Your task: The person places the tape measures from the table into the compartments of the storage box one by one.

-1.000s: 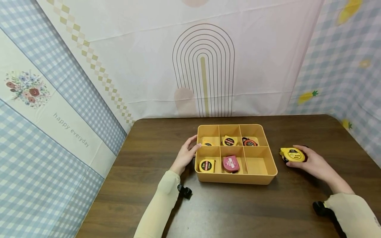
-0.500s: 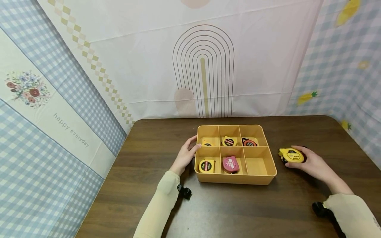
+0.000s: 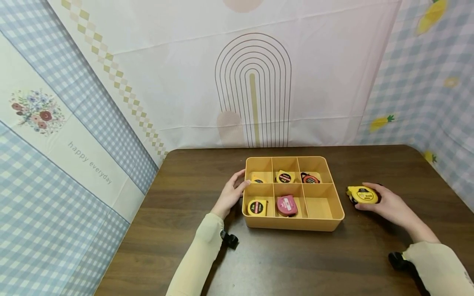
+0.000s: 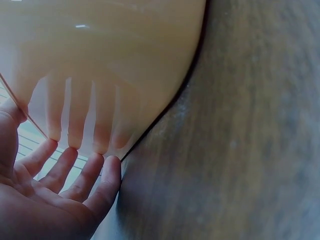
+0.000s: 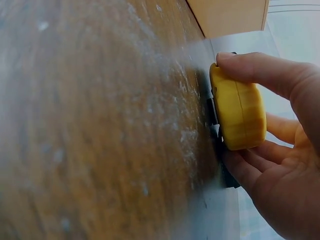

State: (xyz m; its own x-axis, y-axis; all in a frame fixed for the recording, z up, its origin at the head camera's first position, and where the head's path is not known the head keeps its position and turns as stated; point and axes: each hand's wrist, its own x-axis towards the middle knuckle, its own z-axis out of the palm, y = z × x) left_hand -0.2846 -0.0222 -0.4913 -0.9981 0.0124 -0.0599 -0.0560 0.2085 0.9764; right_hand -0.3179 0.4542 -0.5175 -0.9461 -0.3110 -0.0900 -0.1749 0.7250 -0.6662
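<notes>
A tan six-compartment organizer box (image 3: pixel 294 223) stands on the table. At its left side my left hand (image 3: pixel 228 196) holds the wall, thumb over the rim and fingertips against the outside, also seen in the left wrist view. To the right of the box, my right hand (image 3: pixel 390 206) grips a yellow and black tape measure (image 3: pixel 364 195) between thumb and fingers. In the right wrist view, the tape measure (image 5: pixel 242 115) is at the tabletop; whether it touches is unclear. Inside the box lie a pink tape measure (image 3: pixel 286 205), an orange-and-black one (image 3: pixel 310 178) and several yellow ones (image 3: pixel 257 207).
The front right compartment (image 3: pixel 318 207) of the box holds nothing. Brown wooden tabletop (image 3: pixel 281 259) extends in front of and beside the box. A patterned cloth (image 3: pixel 185 82) hangs behind the table and along both sides.
The right hand and its tape measure have shifted very slightly left toward the box. The left hand and the box look unmoved; the whole head view has drifted a little.
</notes>
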